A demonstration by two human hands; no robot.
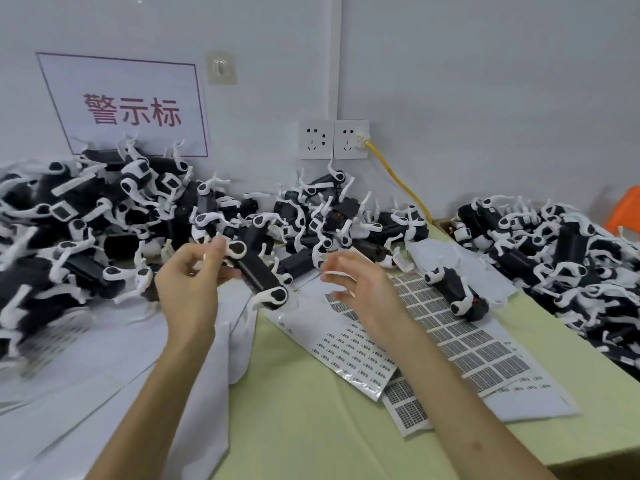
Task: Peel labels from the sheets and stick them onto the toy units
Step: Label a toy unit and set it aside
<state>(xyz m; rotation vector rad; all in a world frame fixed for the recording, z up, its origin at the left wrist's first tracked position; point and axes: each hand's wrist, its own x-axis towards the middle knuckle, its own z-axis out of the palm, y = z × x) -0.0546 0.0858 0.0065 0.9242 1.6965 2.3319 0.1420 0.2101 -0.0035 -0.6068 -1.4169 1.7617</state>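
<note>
The left hand (pixel 188 282) grips a toy unit (pixel 258 271) above the table (pixel 311 410), just in front of the heaps of toys (pixel 69 220). Its thumb lies on the near upper end and its fingers curl under the black body. The unit's long axis runs on a slant, the upper end toward the left hand and the lower end pointing down and right toward the label sheets (pixel 453 334). A rounded white leg joint sits at each end. It looks like light, rigid plastic, and the thin white legs seem likely to flex or snag. The blocky black body is therefore the safer place to hold, and it leaves a flat side free for a label. The right hand (pixel 360 292) hovers over the sheets with its fingers loosely spread and curved. A pale sliver shows at its fingertips, but I cannot tell whether it pinches a peeled label. A label would be thin, limp and sticky, best taken by one edge.
</note>
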